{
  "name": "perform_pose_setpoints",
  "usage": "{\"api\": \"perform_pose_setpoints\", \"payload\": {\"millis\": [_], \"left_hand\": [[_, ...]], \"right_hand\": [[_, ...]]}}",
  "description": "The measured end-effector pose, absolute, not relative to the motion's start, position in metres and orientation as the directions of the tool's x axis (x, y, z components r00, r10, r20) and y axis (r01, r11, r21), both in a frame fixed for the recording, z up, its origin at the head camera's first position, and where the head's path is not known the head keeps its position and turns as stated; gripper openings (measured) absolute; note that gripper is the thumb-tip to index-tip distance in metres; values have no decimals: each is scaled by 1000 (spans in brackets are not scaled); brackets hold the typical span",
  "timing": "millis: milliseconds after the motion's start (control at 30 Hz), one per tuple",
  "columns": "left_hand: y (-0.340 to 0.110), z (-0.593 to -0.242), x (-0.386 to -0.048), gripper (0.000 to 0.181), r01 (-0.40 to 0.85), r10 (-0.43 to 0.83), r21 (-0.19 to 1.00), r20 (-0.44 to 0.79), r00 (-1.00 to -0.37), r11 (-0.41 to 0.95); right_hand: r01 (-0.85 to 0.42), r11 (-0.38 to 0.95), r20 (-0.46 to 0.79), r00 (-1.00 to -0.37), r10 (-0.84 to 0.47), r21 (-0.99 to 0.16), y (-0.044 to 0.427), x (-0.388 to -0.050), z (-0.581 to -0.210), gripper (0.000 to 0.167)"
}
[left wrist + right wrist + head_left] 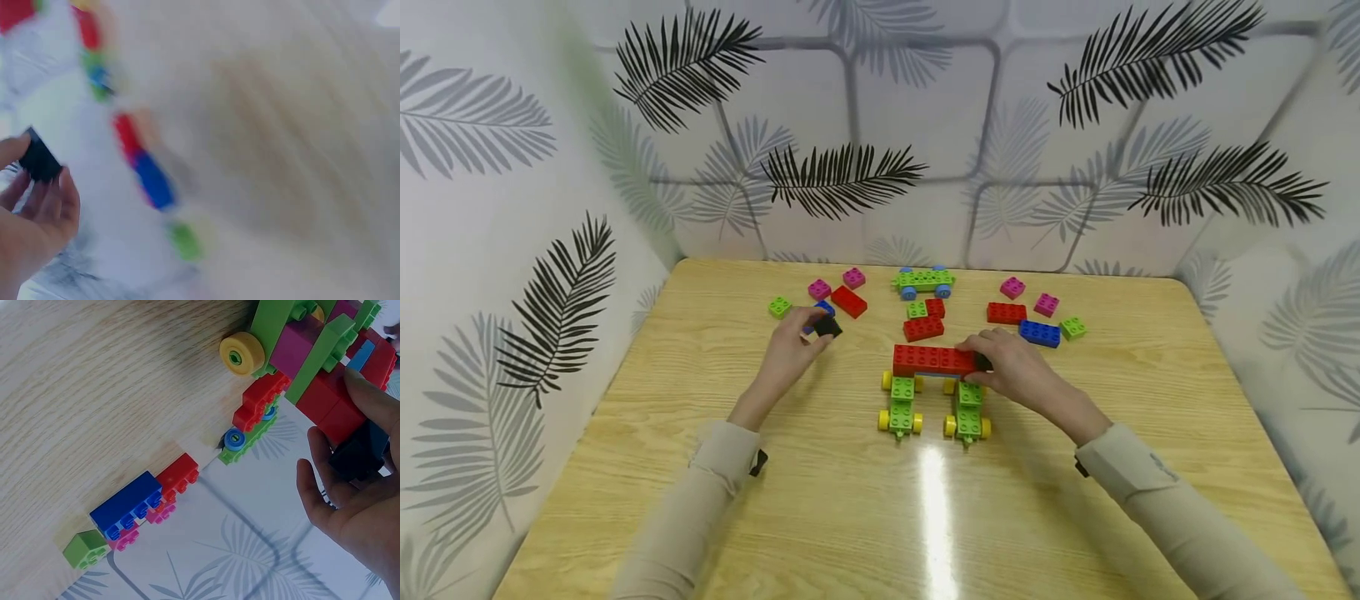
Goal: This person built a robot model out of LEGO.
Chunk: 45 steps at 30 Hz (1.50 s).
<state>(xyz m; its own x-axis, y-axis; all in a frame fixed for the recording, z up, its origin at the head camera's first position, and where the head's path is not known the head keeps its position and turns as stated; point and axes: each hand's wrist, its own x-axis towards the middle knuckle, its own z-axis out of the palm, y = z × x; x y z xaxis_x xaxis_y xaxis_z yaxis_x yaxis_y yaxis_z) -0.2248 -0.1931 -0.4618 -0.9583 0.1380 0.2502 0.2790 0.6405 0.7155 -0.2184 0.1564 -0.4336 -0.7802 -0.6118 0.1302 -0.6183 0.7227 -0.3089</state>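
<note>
My left hand (pixel 793 342) pinches a small black block (pixel 40 156) between thumb and fingers, lifted off the table to the left of the build. The build has two green wheeled bases (pixel 901 408) with yellow wheels, bridged across their far ends by a row of red bricks (pixel 928 360). A strip of blue shows beneath that row. At the row's right end my right hand (pixel 1018 372) holds another black block (pixel 359 450) against the red brick; the palm hides part of it in the head view. Magenta bricks (pixel 297 344) sit within the near wheeled base.
Behind the build lie a green base with blue wheels (pixel 925 282) and stacked red bricks (pixel 923 327). Loose bricks lie at both sides: on the right a blue brick (pixel 1040 333) and green brick (pixel 1072 327), on the left a red brick (pixel 849 302). A patterned wall borders the table.
</note>
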Motion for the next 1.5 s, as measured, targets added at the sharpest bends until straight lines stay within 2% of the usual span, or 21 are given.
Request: {"api": "perform_pose_setpoints", "payload": {"millis": [100, 200, 467, 800, 1133, 1333, 1500], "left_hand": [[-167, -446, -211, 37, 423, 280, 671, 317, -906, 608], [-148, -437, -202, 35, 503, 368, 648, 345, -864, 572], [-129, -438, -199, 35, 518, 451, 677, 297, -842, 522], [-125, -442, -204, 35, 529, 481, 654, 275, -832, 541], [-124, -441, -208, 28, 614, 549, 571, 310, -776, 545], [-122, -450, -205, 37, 602, 548, 557, 286, -786, 573], [-118, -461, -204, 43, 629, 537, 554, 345, -769, 545]], "right_hand": [[-621, 720, 143, -779, -611, -308, 157, -219, -434, 43], [-624, 718, 154, -777, -610, -309, 157, -220, -434, 43], [-631, 708, 162, -772, -615, -318, 157, -219, -436, 41], [-639, 701, 178, -766, -618, -315, 157, -217, -436, 41], [-669, 676, 225, -742, -632, -309, 159, -217, -438, 41], [-665, 677, 227, -746, -626, -315, 159, -216, -440, 41], [-671, 673, 237, -741, -629, -310, 159, -216, -441, 41]]}}
